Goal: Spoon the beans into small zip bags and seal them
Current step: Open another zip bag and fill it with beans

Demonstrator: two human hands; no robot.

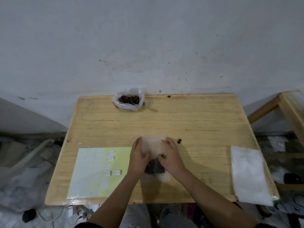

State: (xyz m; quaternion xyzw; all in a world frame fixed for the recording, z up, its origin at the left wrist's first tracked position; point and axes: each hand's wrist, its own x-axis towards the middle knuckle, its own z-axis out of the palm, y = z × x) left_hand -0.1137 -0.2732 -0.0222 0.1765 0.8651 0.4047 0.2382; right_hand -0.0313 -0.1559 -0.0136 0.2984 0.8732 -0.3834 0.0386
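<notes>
Both hands press on a small zip bag (pixel 153 145) lying on the desk (pixel 197 122): the left hand (pixel 139 155) flat along its left edge, the right hand (pixel 171 155) curled over its right side, fingers pinching the film. Dark beans (pixel 154 167) sit in the bag's near end, between the wrists. Sealing looks to be in hand; next, I judge, the fingers must run along the far strip. Loose beans (pixel 179 141) lie just beyond the right hand, the supply bag (pixel 129 99) well beyond both.
</notes>
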